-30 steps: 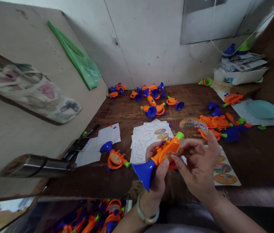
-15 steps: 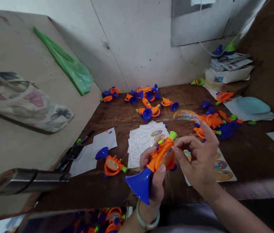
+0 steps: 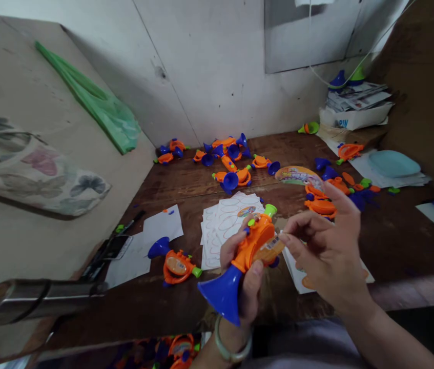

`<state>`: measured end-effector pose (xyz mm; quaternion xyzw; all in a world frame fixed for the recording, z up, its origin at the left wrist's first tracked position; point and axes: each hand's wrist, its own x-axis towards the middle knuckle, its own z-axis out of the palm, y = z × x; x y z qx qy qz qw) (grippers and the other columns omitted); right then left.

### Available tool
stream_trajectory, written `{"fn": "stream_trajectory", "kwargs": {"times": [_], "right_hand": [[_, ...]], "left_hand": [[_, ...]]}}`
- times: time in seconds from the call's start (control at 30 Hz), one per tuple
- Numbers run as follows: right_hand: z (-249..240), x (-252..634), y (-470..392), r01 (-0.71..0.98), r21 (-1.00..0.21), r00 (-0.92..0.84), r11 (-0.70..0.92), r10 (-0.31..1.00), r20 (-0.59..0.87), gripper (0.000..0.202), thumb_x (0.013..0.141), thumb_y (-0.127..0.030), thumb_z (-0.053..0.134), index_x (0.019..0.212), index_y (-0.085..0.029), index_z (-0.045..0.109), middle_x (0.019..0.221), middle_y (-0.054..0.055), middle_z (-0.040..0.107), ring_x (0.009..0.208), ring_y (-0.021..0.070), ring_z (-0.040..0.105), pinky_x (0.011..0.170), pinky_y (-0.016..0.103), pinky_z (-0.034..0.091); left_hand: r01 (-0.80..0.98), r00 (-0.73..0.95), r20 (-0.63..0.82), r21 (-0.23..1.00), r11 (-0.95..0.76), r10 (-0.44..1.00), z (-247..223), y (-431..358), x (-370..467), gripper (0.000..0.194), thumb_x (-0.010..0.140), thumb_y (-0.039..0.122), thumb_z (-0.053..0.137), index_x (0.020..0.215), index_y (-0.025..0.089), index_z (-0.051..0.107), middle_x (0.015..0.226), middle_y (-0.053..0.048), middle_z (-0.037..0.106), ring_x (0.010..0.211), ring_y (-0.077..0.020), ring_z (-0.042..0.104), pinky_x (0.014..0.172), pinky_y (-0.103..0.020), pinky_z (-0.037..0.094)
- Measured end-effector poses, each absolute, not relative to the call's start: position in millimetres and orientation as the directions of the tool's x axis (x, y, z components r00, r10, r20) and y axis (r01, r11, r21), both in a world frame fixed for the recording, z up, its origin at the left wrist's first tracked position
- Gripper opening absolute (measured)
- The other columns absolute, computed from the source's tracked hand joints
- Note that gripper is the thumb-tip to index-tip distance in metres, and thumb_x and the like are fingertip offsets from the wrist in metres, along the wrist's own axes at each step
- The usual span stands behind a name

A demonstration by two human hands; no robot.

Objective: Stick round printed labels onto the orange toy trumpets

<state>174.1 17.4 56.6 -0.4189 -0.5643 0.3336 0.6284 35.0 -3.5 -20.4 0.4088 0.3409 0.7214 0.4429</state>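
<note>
An orange toy trumpet [image 3: 255, 237] with a blue bell and a green mouthpiece is gripped by my left hand [image 3: 249, 282], bell toward me. An oval sticker with a barcode [image 3: 271, 249] lies partly against its side, its right end raised. My right hand [image 3: 328, 251] pinches that raised end between thumb and index finger, just right of the toy. Below this hand, a sticker sheet [image 3: 297, 271] is partly covered. To the left sits another orange trumpet [image 3: 177, 265] with an oval sticker on it.
White sheets with oval outlines [image 3: 217, 230] lie mid-table. Several toy trumpets [image 3: 230, 154] are grouped at the back, with loose parts [image 3: 332, 179] at the right. A metal flask [image 3: 36, 300] is at the left, a blue lid [image 3: 394, 163] at the far right.
My right hand has moved slightly right, lifting the sticker's end away from the toy. The whole view has shifted a little.
</note>
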Motion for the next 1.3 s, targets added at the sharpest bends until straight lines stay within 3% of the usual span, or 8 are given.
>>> {"fn": "stream_trajectory", "kwargs": {"times": [0.13,0.3,0.6,0.77,1.03,1.1,1.2,1.3], "right_hand": [[41.5,170.8,30.6,-0.134,-0.928,0.111,0.348,0.936,0.335,0.072,0.094,-0.020,0.081,0.150,-0.037,0.038,0.085,-0.009,0.071,0.070,0.0135,0.071,0.059,0.024,0.060],[37.7,167.2,36.1,-0.231,-0.929,0.113,0.289,0.956,0.270,0.073,0.088,-0.012,0.079,0.145,-0.034,0.038,0.083,-0.011,0.072,0.067,0.0115,0.069,0.058,0.021,0.057],[33.5,166.6,38.0,-0.136,-0.947,0.066,0.292,0.956,0.286,0.070,0.091,-0.017,0.079,0.145,-0.033,0.038,0.086,-0.009,0.071,0.074,0.0136,0.072,0.064,0.025,0.062],[28.8,160.0,36.4,-0.092,-0.940,0.126,0.328,0.941,0.315,0.069,0.093,-0.014,0.077,0.147,-0.034,0.040,0.087,-0.007,0.071,0.075,0.0157,0.074,0.064,0.028,0.064],[24.4,155.7,33.4,0.056,-0.904,0.116,0.423,0.897,0.427,0.068,0.098,-0.013,0.072,0.151,-0.036,0.037,0.086,-0.006,0.069,0.073,0.0176,0.072,0.063,0.032,0.065],[18.3,157.7,36.4,0.180,-0.867,0.125,0.466,0.863,0.490,0.068,0.099,-0.017,0.073,0.154,-0.036,0.038,0.096,-0.002,0.071,0.081,0.0197,0.072,0.070,0.036,0.066],[8.6,164.4,46.7,0.379,-0.777,0.221,0.503,0.766,0.603,0.075,0.094,-0.029,0.083,0.157,-0.034,0.042,0.132,0.010,0.067,0.110,0.0272,0.070,0.082,0.044,0.065],[3.5,169.3,53.8,0.245,-0.842,0.269,0.481,0.801,0.535,0.071,0.098,-0.040,0.079,0.158,-0.034,0.041,0.148,0.014,0.060,0.124,0.0284,0.067,0.086,0.043,0.066]], "left_hand": [[-0.439,-0.236,0.183,0.856,-0.273,0.954,-18.2,-0.9,36.5,0.045,0.090,0.051,0.084,0.129,0.032,0.073,0.143,-0.008,0.074,0.138,-0.0382,0.069,0.120,-0.058,0.054],[-0.480,-0.229,0.188,0.832,-0.279,0.955,-20.4,0.1,36.9,0.043,0.090,0.048,0.085,0.130,0.034,0.074,0.140,-0.007,0.077,0.131,-0.0351,0.074,0.112,-0.052,0.061],[-0.457,-0.313,0.180,0.832,-0.314,0.932,-21.7,0.5,39.7,0.043,0.087,0.050,0.087,0.124,0.032,0.076,0.131,-0.008,0.080,0.122,-0.0339,0.078,0.113,-0.055,0.060],[-0.434,-0.361,0.159,0.844,-0.316,0.919,-26.1,-3.6,38.0,0.044,0.086,0.044,0.089,0.127,0.034,0.076,0.131,-0.004,0.079,0.122,-0.0275,0.076,0.108,-0.040,0.062],[-0.455,-0.356,0.143,0.837,-0.305,0.924,-19.6,-3.8,38.0,0.042,0.085,0.041,0.090,0.125,0.035,0.078,0.127,-0.002,0.080,0.111,-0.0226,0.079,0.099,-0.032,0.065],[-0.462,-0.376,0.114,0.838,-0.292,0.920,-17.4,-4.3,36.4,0.043,0.082,0.042,0.092,0.121,0.033,0.079,0.122,-0.003,0.081,0.109,-0.0230,0.080,0.096,-0.031,0.066],[-0.532,-0.316,0.051,0.818,-0.221,0.947,-11.6,-4.5,32.8,0.046,0.077,0.044,0.096,0.118,0.033,0.079,0.120,-0.003,0.083,0.106,-0.0238,0.081,0.092,-0.032,0.068],[-0.606,-0.216,-0.003,0.785,-0.131,0.976,-5.5,-3.0,31.3,0.047,0.078,0.045,0.095,0.119,0.032,0.077,0.122,-0.005,0.083,0.105,-0.0262,0.083,0.085,-0.033,0.069]]}}
